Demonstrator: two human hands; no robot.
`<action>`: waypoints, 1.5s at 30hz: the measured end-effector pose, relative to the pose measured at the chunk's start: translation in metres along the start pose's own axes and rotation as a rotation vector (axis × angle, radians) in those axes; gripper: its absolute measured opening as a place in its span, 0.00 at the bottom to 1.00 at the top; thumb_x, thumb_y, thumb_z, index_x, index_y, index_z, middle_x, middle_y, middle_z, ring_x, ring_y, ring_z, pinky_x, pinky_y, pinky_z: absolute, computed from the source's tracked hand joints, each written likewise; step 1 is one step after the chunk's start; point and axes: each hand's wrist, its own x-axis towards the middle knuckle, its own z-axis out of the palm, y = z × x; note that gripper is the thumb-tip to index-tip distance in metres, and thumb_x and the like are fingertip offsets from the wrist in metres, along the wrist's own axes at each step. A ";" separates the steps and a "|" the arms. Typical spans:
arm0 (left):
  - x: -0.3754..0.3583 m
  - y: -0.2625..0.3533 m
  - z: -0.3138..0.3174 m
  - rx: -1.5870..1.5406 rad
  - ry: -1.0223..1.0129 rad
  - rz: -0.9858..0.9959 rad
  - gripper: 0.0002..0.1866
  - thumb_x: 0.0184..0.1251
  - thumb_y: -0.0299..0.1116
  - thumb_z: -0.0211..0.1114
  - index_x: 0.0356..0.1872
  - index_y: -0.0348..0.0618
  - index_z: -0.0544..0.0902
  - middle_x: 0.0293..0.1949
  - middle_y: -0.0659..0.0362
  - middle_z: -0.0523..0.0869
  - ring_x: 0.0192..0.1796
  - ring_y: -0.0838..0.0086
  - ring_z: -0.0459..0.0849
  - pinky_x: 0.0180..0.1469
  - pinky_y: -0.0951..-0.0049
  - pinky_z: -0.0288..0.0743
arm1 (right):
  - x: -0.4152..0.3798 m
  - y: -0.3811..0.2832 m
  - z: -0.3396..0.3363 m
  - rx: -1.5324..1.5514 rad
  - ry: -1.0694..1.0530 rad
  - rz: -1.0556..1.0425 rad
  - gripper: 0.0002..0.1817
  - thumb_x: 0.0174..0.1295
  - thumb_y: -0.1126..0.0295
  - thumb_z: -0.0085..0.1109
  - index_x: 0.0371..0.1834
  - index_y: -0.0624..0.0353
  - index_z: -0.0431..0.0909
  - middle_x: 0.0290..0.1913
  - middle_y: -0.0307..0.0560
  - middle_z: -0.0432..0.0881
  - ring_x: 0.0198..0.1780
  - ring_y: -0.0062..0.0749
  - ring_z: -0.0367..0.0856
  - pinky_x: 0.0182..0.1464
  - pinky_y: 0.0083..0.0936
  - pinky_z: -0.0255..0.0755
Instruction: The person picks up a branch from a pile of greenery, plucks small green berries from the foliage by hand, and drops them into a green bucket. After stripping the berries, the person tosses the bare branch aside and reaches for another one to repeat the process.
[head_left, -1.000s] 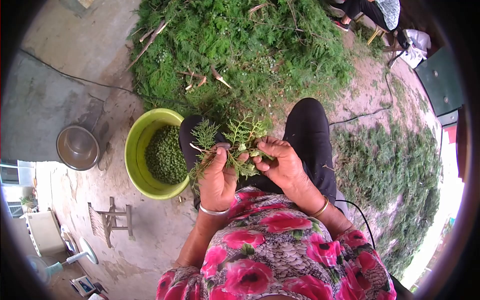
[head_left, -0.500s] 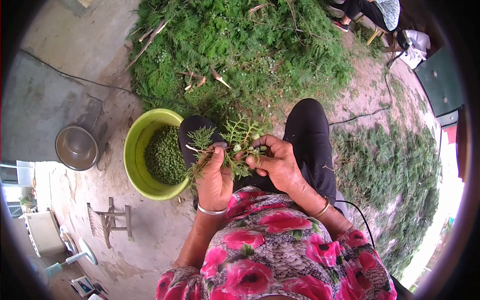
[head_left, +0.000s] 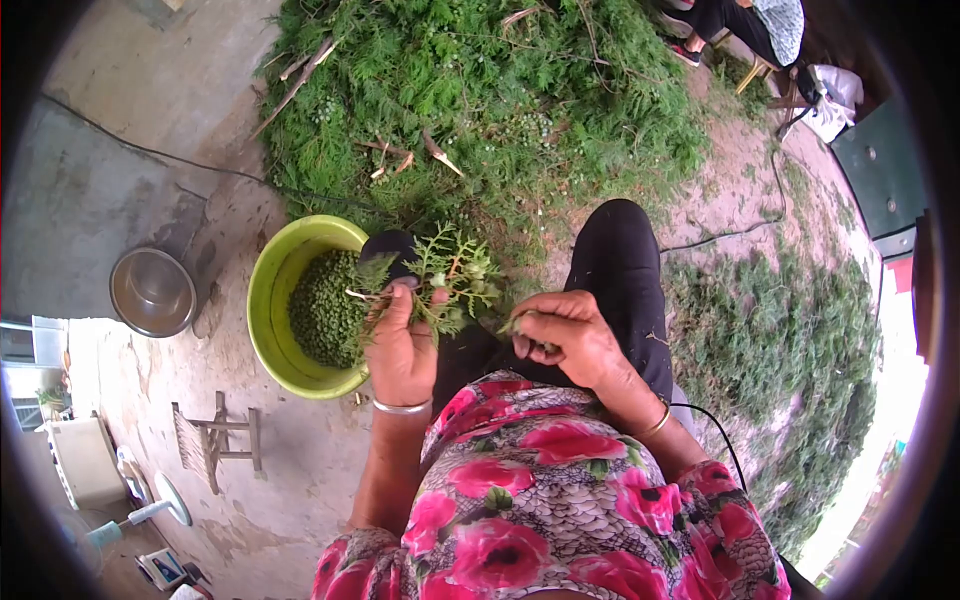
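Note:
My left hand (head_left: 403,350) is closed on a leafy conifer sprig (head_left: 445,275), whose pale cut stem sticks out to the left past the thumb. Small green berries (head_left: 478,268) hang among its leaves on the right side. A short gap away, my right hand (head_left: 565,338) is curled, fingertips pinched on green berries that show only partly at the thumb. Left of my left hand stands a yellow-green bucket (head_left: 262,310), holding a heap of picked green berries (head_left: 325,310).
A large pile of cut branches (head_left: 480,90) lies in front of me. More greenery (head_left: 780,370) is spread on the right. At left are a metal basin (head_left: 153,292) and small wooden stool (head_left: 215,440). A seated person (head_left: 735,25) is at upper right; a cable (head_left: 150,155) crosses the ground.
My hands have moved apart: the right hand has come off the sprig and drawn back to the right, while the left hand has shifted slightly left with the sprig.

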 end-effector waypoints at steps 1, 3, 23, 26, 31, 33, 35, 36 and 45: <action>0.003 0.003 -0.004 -0.018 0.007 -0.023 0.08 0.66 0.28 0.58 0.43 0.37 0.76 0.42 0.54 0.81 0.43 0.66 0.82 0.47 0.69 0.82 | 0.001 0.002 -0.007 0.033 0.032 -0.016 0.06 0.59 0.75 0.54 0.35 0.68 0.78 0.25 0.47 0.80 0.22 0.18 0.72 0.19 0.12 0.60; 0.004 0.007 -0.006 -0.035 0.012 -0.048 0.07 0.66 0.27 0.58 0.42 0.36 0.76 0.42 0.54 0.81 0.43 0.65 0.83 0.46 0.69 0.83 | 0.002 -0.002 -0.010 0.096 0.062 -0.034 0.06 0.59 0.76 0.53 0.36 0.67 0.78 0.26 0.47 0.80 0.22 0.18 0.72 0.19 0.12 0.59; -0.020 0.000 0.015 0.068 -0.001 -0.121 0.08 0.65 0.30 0.61 0.39 0.38 0.78 0.37 0.58 0.80 0.39 0.69 0.81 0.42 0.69 0.79 | 0.022 0.013 0.019 0.015 0.327 -0.115 0.17 0.57 0.72 0.64 0.14 0.57 0.69 0.16 0.31 0.67 0.19 0.11 0.60 0.18 0.14 0.50; -0.019 0.001 0.012 0.051 -0.004 -0.190 0.07 0.64 0.29 0.61 0.39 0.37 0.78 0.37 0.57 0.80 0.39 0.69 0.81 0.42 0.71 0.80 | 0.019 0.017 0.016 0.065 0.270 -0.136 0.15 0.56 0.74 0.63 0.14 0.58 0.70 0.16 0.31 0.67 0.19 0.12 0.60 0.18 0.15 0.50; -0.014 0.000 0.006 -0.003 0.033 -0.175 0.07 0.65 0.27 0.59 0.41 0.36 0.77 0.39 0.57 0.81 0.40 0.70 0.81 0.42 0.73 0.81 | 0.015 0.026 0.002 0.230 0.178 -0.132 0.08 0.57 0.73 0.61 0.22 0.64 0.76 0.20 0.40 0.75 0.19 0.16 0.64 0.20 0.14 0.54; -0.010 0.008 0.002 -0.025 0.006 -0.171 0.07 0.66 0.27 0.59 0.42 0.37 0.77 0.40 0.57 0.81 0.41 0.70 0.81 0.43 0.73 0.81 | 0.015 0.024 -0.007 0.293 0.282 -0.075 0.05 0.58 0.74 0.59 0.29 0.65 0.77 0.23 0.45 0.78 0.21 0.19 0.68 0.20 0.14 0.57; -0.006 0.016 -0.002 -0.053 -0.006 -0.188 0.07 0.66 0.27 0.58 0.43 0.38 0.76 0.40 0.57 0.81 0.43 0.69 0.82 0.44 0.74 0.82 | 0.010 0.016 -0.008 0.320 0.294 -0.041 0.05 0.58 0.75 0.57 0.32 0.66 0.77 0.23 0.46 0.78 0.21 0.19 0.69 0.20 0.14 0.58; -0.005 0.016 -0.003 -0.052 -0.006 -0.189 0.07 0.66 0.27 0.58 0.43 0.38 0.76 0.40 0.57 0.81 0.43 0.69 0.82 0.44 0.74 0.82 | 0.008 0.012 -0.008 0.343 0.304 -0.007 0.05 0.59 0.75 0.56 0.35 0.66 0.77 0.23 0.48 0.79 0.22 0.20 0.70 0.20 0.14 0.59; -0.019 0.007 0.012 0.106 -0.059 -0.180 0.09 0.68 0.27 0.55 0.47 0.37 0.75 0.43 0.55 0.80 0.43 0.71 0.82 0.42 0.77 0.81 | 0.021 0.016 0.001 -0.452 0.371 -0.387 0.05 0.52 0.78 0.65 0.29 0.65 0.79 0.23 0.35 0.77 0.26 0.14 0.72 0.26 0.14 0.65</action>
